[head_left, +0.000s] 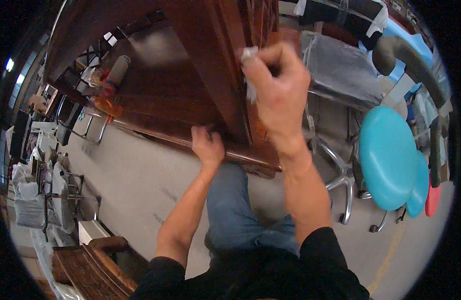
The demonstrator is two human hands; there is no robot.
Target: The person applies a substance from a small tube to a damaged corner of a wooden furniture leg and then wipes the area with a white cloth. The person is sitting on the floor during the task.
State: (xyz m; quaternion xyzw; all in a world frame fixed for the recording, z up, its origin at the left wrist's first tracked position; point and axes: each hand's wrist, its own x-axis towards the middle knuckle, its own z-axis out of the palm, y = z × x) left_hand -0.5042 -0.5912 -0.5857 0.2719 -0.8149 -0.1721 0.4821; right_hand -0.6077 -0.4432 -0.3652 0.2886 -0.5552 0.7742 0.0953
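Right hand (278,87) clutching white rag (249,55) — dark wooden cabinet (190,75), concrete floor (135,175)

Packages — white filled bags (26,200), stacked at the far left by the floor's edge. Labels, signs, screens — none clear enough to tell.

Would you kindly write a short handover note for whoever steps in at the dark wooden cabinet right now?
Right hand: closed on a small white crumpled cloth, pressed against the upright post of the dark reddish wooden cabinet.
Left hand: gripping the cabinet's lower front edge, steadying it.
Nearby: turquoise round stool to the right.
Done and left: which parts have been wiped cannot be told from this view.
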